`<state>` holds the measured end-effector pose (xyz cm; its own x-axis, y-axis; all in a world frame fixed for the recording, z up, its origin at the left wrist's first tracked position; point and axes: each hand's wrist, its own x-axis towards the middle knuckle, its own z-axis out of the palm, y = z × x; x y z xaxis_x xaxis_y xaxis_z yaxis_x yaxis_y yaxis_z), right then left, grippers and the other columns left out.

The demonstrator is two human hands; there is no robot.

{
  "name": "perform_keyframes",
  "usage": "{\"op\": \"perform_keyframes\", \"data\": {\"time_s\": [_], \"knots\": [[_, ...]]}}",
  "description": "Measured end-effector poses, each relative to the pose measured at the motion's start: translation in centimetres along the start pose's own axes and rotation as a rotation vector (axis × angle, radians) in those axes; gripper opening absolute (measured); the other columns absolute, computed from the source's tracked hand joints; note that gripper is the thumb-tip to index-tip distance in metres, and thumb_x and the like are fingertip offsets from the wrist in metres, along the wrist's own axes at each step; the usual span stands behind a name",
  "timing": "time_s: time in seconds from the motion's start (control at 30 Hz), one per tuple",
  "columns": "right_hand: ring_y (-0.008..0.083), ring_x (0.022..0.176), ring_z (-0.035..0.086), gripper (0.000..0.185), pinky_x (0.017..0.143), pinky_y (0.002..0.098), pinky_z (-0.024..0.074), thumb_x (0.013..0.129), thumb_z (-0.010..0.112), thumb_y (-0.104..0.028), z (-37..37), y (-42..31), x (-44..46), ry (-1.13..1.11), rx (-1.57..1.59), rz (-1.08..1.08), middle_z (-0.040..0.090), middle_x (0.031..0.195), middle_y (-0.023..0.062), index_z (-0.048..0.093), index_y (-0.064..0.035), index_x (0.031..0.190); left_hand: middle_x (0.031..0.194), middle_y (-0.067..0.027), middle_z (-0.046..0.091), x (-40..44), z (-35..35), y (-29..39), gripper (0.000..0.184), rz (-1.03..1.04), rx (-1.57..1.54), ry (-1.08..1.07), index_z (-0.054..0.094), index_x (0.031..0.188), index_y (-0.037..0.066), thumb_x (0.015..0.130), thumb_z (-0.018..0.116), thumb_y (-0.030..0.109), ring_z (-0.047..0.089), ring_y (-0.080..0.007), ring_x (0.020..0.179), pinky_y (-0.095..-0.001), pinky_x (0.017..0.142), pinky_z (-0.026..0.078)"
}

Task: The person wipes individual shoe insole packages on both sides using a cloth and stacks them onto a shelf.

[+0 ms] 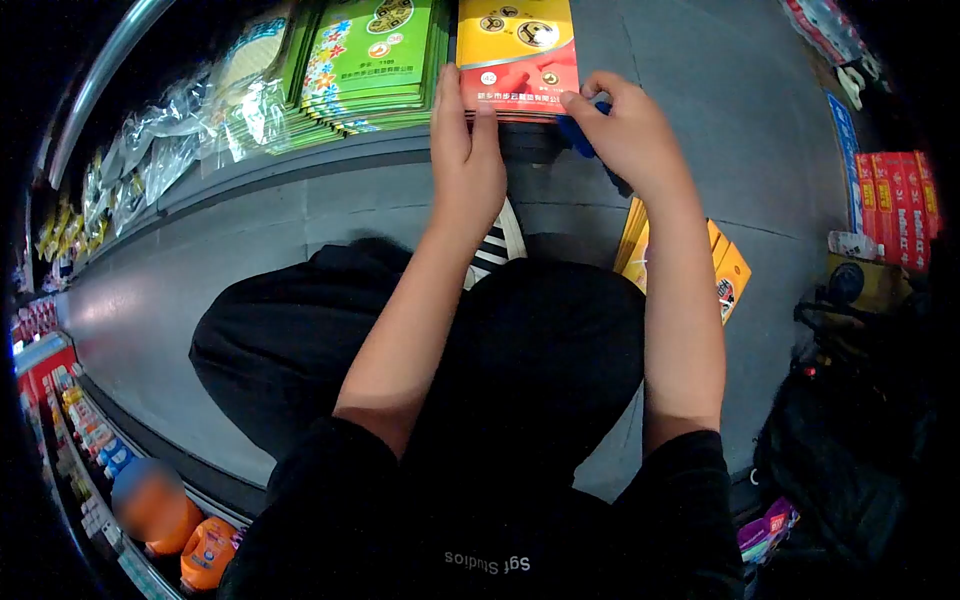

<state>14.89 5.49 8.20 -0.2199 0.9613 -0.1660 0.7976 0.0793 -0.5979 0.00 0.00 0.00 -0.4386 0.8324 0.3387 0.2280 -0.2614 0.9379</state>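
A stack of yellow and red packets [517,60] lies on the shelf edge at the top centre, between my hands. My left hand [468,150] rests against the stack's left side, fingers straight and pointing away from me. At the right front corner, my right hand [625,125] has its thumb and fingers bent together around a dark blue item [577,136], mostly hidden by the fingers. Stacked green packets [375,60] with flower prints lie just left of my left hand. Below my right forearm, orange-yellow packets [730,268] lie on the floor, partly covered by the arm.
Clear plastic-wrapped goods [165,145] line the shelf at upper left. Orange bottles [208,553] stand on a shelf at lower left. Red boxes [893,210] stand at the right, above a black bag [845,420]. My bent knees are below the shelf.
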Motion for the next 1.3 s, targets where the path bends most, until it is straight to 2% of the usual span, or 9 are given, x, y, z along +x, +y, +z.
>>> {"op": "perform_keyframes", "data": {"time_s": [0.07,0.2,0.27,0.47,0.87,1.1,1.17,1.27,1.3], "knots": [[0.0350,0.093,0.061,0.043,0.083,0.0420,0.0472,0.079,0.059,-0.035,0.2,0.6,-0.5,0.134,-0.037,-0.110,0.063,0.098,0.0223,0.061,-0.0058,0.111,0.141,-0.0240,0.030,-0.6,-0.3,0.1,0.049,0.001,0.051,-0.042,0.032,0.136,0.001,0.090,0.045,0.004,0.029,-0.0361,0.131,-0.0394,0.107,0.023],[0.0360,0.092,0.061,0.042,0.081,0.0433,0.0475,0.080,0.057,-0.033,-0.6,-0.3,-2.6,0.100,-0.056,-0.145,0.064,0.097,0.0210,0.059,-0.0064,0.113,0.140,-0.0271,0.028,-1.0,-1.0,0.5,0.053,0.143,0.293,-0.091,0.032,0.136,0.001,0.085,0.045,-0.002,0.029,-0.0396,0.131,-0.0400,0.107,0.023],[0.0367,0.092,0.060,0.039,0.081,0.0443,0.0477,0.082,0.054,-0.031,-1.1,-1.6,-3.1,0.094,-0.180,-0.055,0.064,0.098,0.0198,0.058,-0.0075,0.114,0.140,-0.0274,0.028,-1.1,-0.7,0.5,0.053,0.144,0.289,-0.071,0.032,0.136,0.001,0.085,0.045,-0.002,0.028,-0.0400,0.131,-0.0402,0.106,0.024],[0.0363,0.091,0.060,0.035,0.080,0.0454,0.0479,0.085,0.049,-0.029,0.3,-2.0,-1.4,0.134,-0.249,-0.111,0.064,0.098,0.0191,0.057,-0.0090,0.113,0.141,-0.0280,0.028,-0.6,-0.6,-0.2,0.054,0.139,0.278,-0.045,0.032,0.136,0.000,0.083,0.045,-0.002,0.029,-0.0400,0.130,-0.0411,0.106,0.024],[0.0367,0.090,0.061,0.043,0.079,0.0444,0.0480,0.086,0.050,-0.033,-0.3,-1.9,-1.4,0.070,-0.192,-0.060,0.064,0.096,0.0197,0.053,-0.0077,0.120,0.139,-0.0254,0.032,-0.5,-0.6,-0.4,0.056,0.139,0.242,-0.049,0.033,0.135,0.000,0.081,0.047,-0.002,0.031,-0.0389,0.129,-0.0406,0.106,0.024],[0.0345,0.087,0.064,0.045,0.076,0.0374,0.0487,0.084,0.056,-0.038,-4.3,9.1,-7.3,0.301,0.149,0.138,0.066,0.093,0.0199,0.061,-0.0037,0.112,0.137,-0.0191,0.036,-4.9,-3.6,2.8,0.055,0.096,0.191,-0.144,0.036,0.134,0.002,0.082,0.050,-0.001,0.036,-0.0306,0.128,-0.0374,0.105,0.028],[0.0322,0.086,0.065,0.040,0.075,0.0352,0.0489,0.083,0.058,-0.036,-4.5,13.8,-11.4,0.248,0.203,0.426,0.066,0.093,0.0206,0.065,-0.0021,0.104,0.132,-0.0160,0.043,-6.1,-4.4,3.9,0.047,-0.014,0.164,-0.209,0.042,0.129,0.001,0.083,0.051,-0.001,0.042,-0.0257,0.122,-0.0350,0.101,0.034],[0.0316,0.082,0.065,0.037,0.072,0.0367,0.0500,0.081,0.059,-0.033,-3.2,20.3,-16.9,0.196,-0.019,0.649,0.066,0.091,0.0204,0.066,-0.0048,0.103,0.111,-0.0098,0.059,-6.5,-3.2,4.0,0.033,-0.377,-0.147,-0.399,0.050,0.120,0.000,0.087,0.049,0.000,0.054,-0.0183,0.106,-0.0304,0.094,0.040],[0.0333,0.080,0.065,0.036,0.071,0.0378,0.0506,0.080,0.059,-0.033,-2.5,22.5,-19.6,0.261,-0.060,0.606,0.066,0.089,0.0205,0.066,-0.0065,0.103,0.111,-0.0098,0.059,-6.6,-2.0,4.8,0.033,-0.389,-0.160,-0.429,0.050,0.120,0.000,0.087,0.049,0.000,0.054,-0.0183,0.106,-0.0304,0.094,0.040]]}}
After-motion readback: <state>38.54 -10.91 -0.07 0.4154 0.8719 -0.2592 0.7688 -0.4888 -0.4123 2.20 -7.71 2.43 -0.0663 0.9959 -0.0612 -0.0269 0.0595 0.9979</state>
